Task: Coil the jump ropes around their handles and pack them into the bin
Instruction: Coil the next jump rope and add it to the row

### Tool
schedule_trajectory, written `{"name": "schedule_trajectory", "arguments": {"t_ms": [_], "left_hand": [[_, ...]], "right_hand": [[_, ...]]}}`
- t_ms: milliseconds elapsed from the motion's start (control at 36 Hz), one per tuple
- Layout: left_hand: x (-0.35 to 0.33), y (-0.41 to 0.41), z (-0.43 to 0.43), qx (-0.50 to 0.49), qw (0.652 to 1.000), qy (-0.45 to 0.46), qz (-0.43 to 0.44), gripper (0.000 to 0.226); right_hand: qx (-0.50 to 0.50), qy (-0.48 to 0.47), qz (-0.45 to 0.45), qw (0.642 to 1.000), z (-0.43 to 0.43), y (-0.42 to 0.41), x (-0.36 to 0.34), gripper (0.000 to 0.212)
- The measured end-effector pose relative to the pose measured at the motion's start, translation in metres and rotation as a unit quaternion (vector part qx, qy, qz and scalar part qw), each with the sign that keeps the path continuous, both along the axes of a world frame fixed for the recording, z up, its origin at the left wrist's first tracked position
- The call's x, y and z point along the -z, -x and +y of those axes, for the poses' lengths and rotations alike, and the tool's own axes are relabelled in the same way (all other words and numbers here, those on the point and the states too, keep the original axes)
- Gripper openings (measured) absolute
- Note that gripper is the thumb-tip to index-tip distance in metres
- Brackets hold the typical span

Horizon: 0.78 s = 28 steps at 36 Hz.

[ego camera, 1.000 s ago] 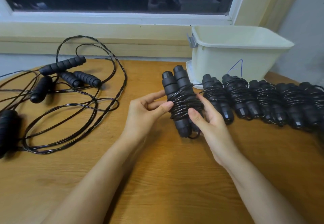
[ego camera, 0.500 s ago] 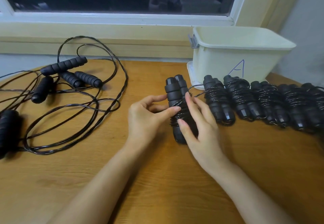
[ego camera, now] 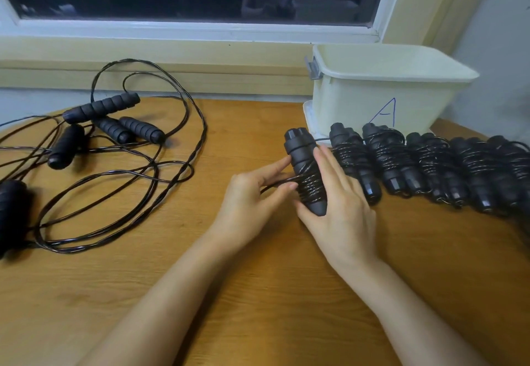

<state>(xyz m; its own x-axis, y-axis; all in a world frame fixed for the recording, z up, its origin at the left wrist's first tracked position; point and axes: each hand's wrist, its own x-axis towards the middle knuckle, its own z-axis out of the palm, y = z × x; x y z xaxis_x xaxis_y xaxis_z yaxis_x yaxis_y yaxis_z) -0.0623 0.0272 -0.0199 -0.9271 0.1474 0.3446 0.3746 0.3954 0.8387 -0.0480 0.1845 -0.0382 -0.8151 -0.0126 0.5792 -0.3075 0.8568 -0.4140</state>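
A black jump rope bundle point(ego camera: 306, 170), two handles side by side with cord wound around the middle, lies between my hands on the wooden table point(ego camera: 258, 294). My left hand point(ego camera: 252, 202) pinches the cord at the bundle's left side. My right hand point(ego camera: 341, 208) cups the bundle from the right and underneath, fingers extended along it. A row of several coiled bundles point(ego camera: 430, 165) lies to the right, in front of the cream bin point(ego camera: 384, 90) marked with a blue "A". The bin's inside is hidden from here.
Loose uncoiled jump ropes point(ego camera: 114, 165) with black foam handles point(ego camera: 100, 107) sprawl over the left of the table. Another black handle point(ego camera: 11, 208) sits at the far left edge. A window sill point(ego camera: 172, 56) runs behind the table.
The bundle has come down from being held up to lying low by the row. My right hand moved over its right side; my left hand now pinches the cord.
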Motion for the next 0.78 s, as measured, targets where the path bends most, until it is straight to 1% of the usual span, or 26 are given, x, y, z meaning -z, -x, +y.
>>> {"name": "schedule_trajectory", "arguments": {"t_ms": [56, 111, 167, 222, 333, 444, 556, 611, 667, 722, 778], "left_hand": [[-0.001, 0.001, -0.002, -0.017, 0.999, 0.031, 0.034, 0.05], [-0.002, 0.002, -0.005, -0.044, 0.998, 0.023, 0.041, 0.049], [-0.004, 0.003, -0.008, -0.061, 0.998, 0.003, 0.028, 0.053], [-0.007, 0.003, -0.009, -0.065, 0.998, -0.024, 0.01, 0.059], [-0.012, 0.002, -0.009, -0.046, 0.992, -0.107, -0.051, 0.075], [-0.016, 0.003, -0.011, -0.023, 0.983, -0.152, -0.097, 0.084], [-0.015, 0.005, -0.012, 0.009, 0.968, -0.196, -0.156, 0.09], [-0.016, 0.006, -0.014, 0.031, 0.956, -0.225, -0.186, 0.086], [-0.017, 0.006, -0.017, 0.048, 0.948, -0.242, -0.202, 0.073], [-0.018, 0.006, -0.018, 0.052, 0.943, -0.254, -0.208, 0.062], [-0.018, 0.006, -0.018, 0.041, 0.936, -0.278, -0.212, 0.058]], "right_hand": [[-0.006, 0.008, 0.008, 1.0, -0.001, 0.0, -0.001, 0.084], [-0.011, 0.016, 0.016, 1.0, -0.002, -0.001, -0.001, 0.08], [-0.02, 0.029, 0.018, 0.999, -0.003, -0.002, 0.0, 0.078], [-0.041, 0.057, 0.016, 0.997, -0.003, -0.001, 0.001, 0.077], [-0.122, 0.133, 0.003, 0.983, -0.001, 0.002, 0.004, 0.077], [-0.181, 0.197, -0.009, 0.964, 0.0, 0.003, 0.002, 0.074], [-0.226, 0.23, -0.028, 0.946, -0.002, -0.002, -0.004, 0.07], [-0.249, 0.256, -0.056, 0.932, -0.006, -0.007, -0.006, 0.068], [-0.265, 0.271, -0.077, 0.922, -0.007, -0.008, -0.008, 0.069], [-0.269, 0.272, -0.093, 0.919, -0.006, -0.008, -0.007, 0.07], [-0.264, 0.265, -0.106, 0.921, -0.005, -0.006, -0.007, 0.072]]}}
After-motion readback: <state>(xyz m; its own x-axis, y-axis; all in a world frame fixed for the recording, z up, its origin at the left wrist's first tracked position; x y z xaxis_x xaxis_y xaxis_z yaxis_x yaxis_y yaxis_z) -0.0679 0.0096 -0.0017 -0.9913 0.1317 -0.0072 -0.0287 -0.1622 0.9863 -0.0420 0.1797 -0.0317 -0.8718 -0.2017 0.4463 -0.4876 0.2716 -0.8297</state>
